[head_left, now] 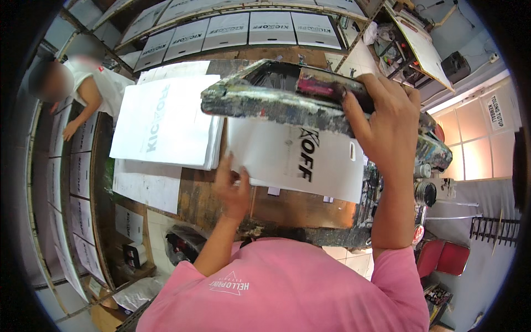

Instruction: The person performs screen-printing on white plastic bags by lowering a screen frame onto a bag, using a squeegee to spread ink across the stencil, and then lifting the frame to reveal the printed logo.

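Note:
My right hand (384,113) is closed around the raised screen-printing frame (276,110), whose wood is crusted with dried ink. A squeegee (318,83) with pink ink marks lies inside the frame, against my right fingers. Under the tilted frame rests a flat white bag (332,160) with black print and a slot-shaped handle hole; the frame hides its far part. My left hand (233,188) has its thumb and fingertips pinched at the bag's left edge. Left of that hand is a thick stack of printed white bags (166,119).
Racks of printed white bags (227,30) stand beyond the table and along the left side. At the left, another person (91,88) reaches toward a rack. Ink cans (425,193) stand by the table's right edge. A red chair (445,257) is at the lower right.

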Demonstrator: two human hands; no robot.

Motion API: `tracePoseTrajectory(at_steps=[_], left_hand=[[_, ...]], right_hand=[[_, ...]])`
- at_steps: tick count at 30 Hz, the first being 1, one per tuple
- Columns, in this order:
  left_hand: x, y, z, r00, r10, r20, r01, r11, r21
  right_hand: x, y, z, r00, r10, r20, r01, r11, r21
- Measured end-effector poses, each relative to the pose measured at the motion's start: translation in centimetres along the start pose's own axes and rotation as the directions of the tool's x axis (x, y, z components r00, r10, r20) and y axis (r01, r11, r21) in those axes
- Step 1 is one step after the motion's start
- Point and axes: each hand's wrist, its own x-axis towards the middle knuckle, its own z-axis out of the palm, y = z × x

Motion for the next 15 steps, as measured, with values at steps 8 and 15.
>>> tracePoseTrajectory(at_steps=[8,15], left_hand=[[6.7,-7.0,-15.5,0.966,-0.231,-0.112,0.232,0.973,-0.007],[16.6,-23.2,-27.2,0.977,-0.134,-0.165,0.189,0.902,0.387]], right_hand=[[-1.6,-0.9,0.0,1.0,0.019,-0.003,-0.019,0.999,-0.028],[-2.2,-1.4,0.3,0.999,0.029,0.013,-0.029,0.999,-0.039]])
